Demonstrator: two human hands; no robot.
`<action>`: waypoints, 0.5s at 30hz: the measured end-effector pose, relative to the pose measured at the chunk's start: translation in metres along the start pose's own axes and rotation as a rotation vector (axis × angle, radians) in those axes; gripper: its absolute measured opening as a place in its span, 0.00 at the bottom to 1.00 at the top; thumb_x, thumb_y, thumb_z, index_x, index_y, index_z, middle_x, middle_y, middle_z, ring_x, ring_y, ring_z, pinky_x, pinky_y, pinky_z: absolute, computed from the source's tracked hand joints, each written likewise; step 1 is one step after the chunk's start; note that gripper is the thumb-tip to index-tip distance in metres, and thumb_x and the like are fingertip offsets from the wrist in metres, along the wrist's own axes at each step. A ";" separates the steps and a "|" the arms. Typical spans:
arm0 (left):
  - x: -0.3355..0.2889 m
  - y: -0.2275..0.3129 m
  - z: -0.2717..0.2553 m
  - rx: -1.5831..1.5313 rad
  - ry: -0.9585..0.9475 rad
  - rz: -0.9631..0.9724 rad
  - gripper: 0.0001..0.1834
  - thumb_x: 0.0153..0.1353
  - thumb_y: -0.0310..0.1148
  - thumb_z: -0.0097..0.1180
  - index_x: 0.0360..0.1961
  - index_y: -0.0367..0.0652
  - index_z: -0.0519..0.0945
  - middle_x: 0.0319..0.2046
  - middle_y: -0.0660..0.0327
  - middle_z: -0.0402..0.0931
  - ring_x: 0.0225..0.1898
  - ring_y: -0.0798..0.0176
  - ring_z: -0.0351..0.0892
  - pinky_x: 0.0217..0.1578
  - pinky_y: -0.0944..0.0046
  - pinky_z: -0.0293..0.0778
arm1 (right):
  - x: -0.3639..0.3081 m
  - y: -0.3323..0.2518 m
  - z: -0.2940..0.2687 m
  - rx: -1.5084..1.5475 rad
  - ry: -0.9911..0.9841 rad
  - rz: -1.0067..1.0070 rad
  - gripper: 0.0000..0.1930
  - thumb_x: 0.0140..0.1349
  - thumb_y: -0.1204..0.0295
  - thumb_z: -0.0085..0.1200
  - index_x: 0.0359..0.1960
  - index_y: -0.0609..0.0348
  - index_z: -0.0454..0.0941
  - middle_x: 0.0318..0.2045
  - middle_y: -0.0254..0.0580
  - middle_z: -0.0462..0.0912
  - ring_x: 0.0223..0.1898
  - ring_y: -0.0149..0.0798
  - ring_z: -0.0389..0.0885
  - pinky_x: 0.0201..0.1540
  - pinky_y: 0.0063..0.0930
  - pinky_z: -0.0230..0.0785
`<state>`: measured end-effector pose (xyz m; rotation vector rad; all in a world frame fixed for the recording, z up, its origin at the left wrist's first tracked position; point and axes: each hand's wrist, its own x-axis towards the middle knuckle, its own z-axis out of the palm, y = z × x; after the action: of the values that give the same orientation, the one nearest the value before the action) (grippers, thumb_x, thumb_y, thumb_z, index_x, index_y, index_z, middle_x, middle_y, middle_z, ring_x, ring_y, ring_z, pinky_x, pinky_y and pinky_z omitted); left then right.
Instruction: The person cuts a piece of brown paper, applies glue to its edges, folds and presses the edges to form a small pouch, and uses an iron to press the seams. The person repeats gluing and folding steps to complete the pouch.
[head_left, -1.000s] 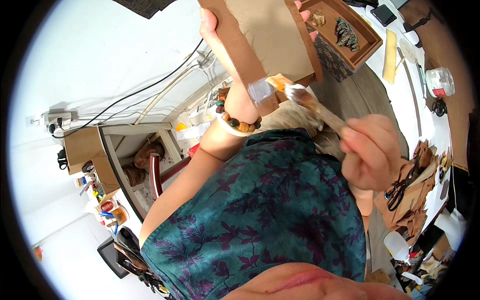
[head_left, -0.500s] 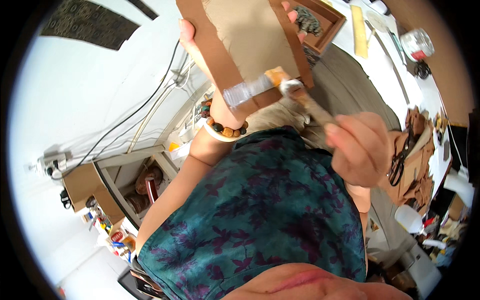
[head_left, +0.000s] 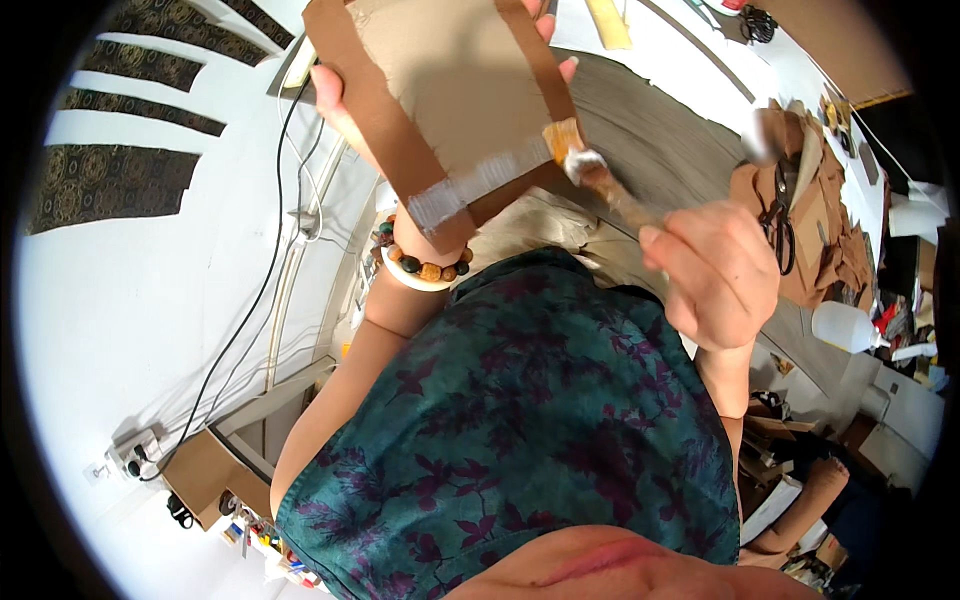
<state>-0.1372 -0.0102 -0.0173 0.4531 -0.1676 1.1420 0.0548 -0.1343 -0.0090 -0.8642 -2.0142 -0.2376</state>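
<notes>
My left hand (head_left: 350,110) holds up a brown cardboard panel (head_left: 440,90) with darker strips along its sides. A wet white streak of glue runs across its lower strip. My right hand (head_left: 715,275) grips a wooden-handled brush (head_left: 600,180), and the brush's white-loaded tip touches the right end of that streak. A beaded bracelet (head_left: 425,265) circles my left wrist. I wear a teal top with a dark red leaf print.
A worktable (head_left: 690,130) lies beyond the panel, with brown cardboard offcuts (head_left: 800,220) and black scissors (head_left: 780,215) on its right side. A white squeeze bottle (head_left: 845,328) stands at the right. Cables (head_left: 270,260) run down the white wall on the left.
The panel has come closer and sits higher in view. The brush has swept right along the lower strip, leaving a longer white streak. The view has tilted toward the wall.
</notes>
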 end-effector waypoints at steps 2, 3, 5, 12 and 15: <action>-0.010 0.004 -0.006 0.001 -0.050 0.018 0.61 0.53 0.78 0.35 0.72 0.36 0.51 0.63 0.32 0.59 0.63 0.35 0.63 0.62 0.34 0.60 | -0.010 -0.003 -0.016 0.038 0.094 0.067 0.06 0.56 0.77 0.63 0.34 0.64 0.80 0.28 0.43 0.81 0.25 0.37 0.78 0.27 0.28 0.73; -0.011 0.002 0.008 -0.149 0.022 0.013 0.61 0.52 0.78 0.36 0.72 0.36 0.50 0.63 0.32 0.58 0.63 0.35 0.62 0.63 0.34 0.58 | -0.021 -0.003 -0.017 0.036 0.242 0.144 0.07 0.59 0.75 0.62 0.36 0.64 0.79 0.28 0.42 0.80 0.25 0.35 0.78 0.28 0.27 0.73; -0.012 0.001 0.012 0.019 0.087 0.030 0.60 0.54 0.78 0.34 0.72 0.36 0.50 0.64 0.34 0.58 0.64 0.36 0.61 0.63 0.36 0.59 | -0.025 -0.022 -0.011 0.219 0.622 0.535 0.11 0.66 0.71 0.58 0.45 0.64 0.75 0.26 0.40 0.80 0.23 0.28 0.77 0.28 0.21 0.72; -0.021 0.000 0.003 0.011 -0.082 0.036 0.65 0.44 0.84 0.39 0.72 0.42 0.52 0.66 0.44 0.59 0.68 0.41 0.58 0.64 0.34 0.58 | -0.033 -0.024 0.008 0.642 0.655 0.670 0.07 0.64 0.77 0.59 0.39 0.64 0.73 0.21 0.39 0.79 0.18 0.29 0.78 0.19 0.21 0.72; -0.027 -0.001 0.007 -0.098 -0.002 0.042 0.68 0.42 0.86 0.39 0.74 0.43 0.49 0.68 0.44 0.56 0.69 0.42 0.56 0.65 0.35 0.56 | -0.035 -0.021 0.023 0.574 0.641 0.596 0.06 0.62 0.78 0.61 0.36 0.66 0.76 0.20 0.41 0.79 0.18 0.30 0.78 0.19 0.21 0.71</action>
<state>-0.1469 -0.0361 -0.0212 0.3651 -0.2349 1.1687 0.0377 -0.1554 -0.0474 -0.8301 -1.0754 0.3511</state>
